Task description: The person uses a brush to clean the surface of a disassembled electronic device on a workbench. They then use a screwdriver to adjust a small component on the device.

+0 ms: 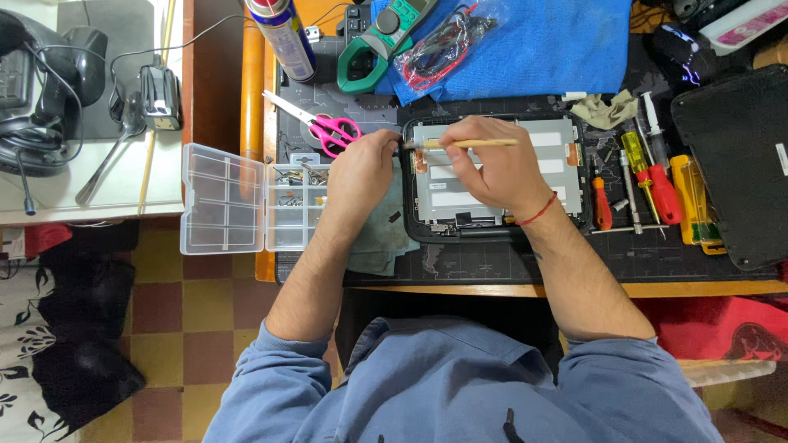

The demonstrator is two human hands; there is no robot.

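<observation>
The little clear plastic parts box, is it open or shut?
Open. The clear parts box lies spread flat, its lid swung out to the left, and the small parts in its compartments are uncovered.

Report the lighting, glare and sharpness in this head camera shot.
Head view: even overhead light, soft shadows under the hands; mild glare on the metal panel of the opened device; right hand holding the brush and left hand are sharp; frame edges bend slightly with wide-angle distortion; floor at left is dimmer.
</observation>
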